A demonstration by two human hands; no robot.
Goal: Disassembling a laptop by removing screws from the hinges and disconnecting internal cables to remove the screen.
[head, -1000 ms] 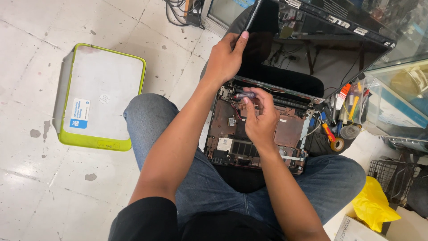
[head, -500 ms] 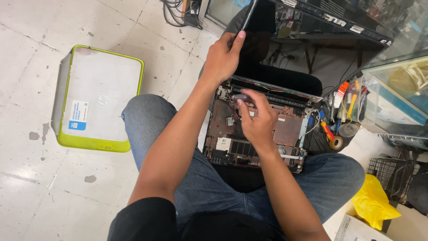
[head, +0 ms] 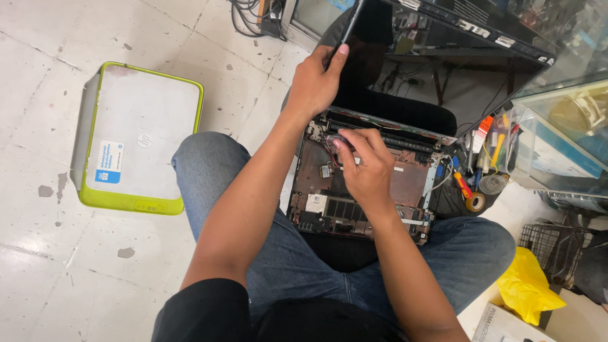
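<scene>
Tiled floor (head: 57,266) carried the work: an opened laptop (head: 361,190) rested on the seated person's lap, its board exposed. Right hand (head: 366,168) pinched a small dark part (head: 339,140) near the hinge edge, fingers narrow around it. Left hand (head: 313,82) gripped the left edge of the raised screen (head: 430,76). A white, green-rimmed printer (head: 136,136) lay to the left. Tools (head: 484,152) and a yellow bag (head: 525,285) sat at right.

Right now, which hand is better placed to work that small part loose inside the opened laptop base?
The right hand: its fingers already pinch the small part by the hinge. The left hand grips the screen edge, propping the lid.
</scene>
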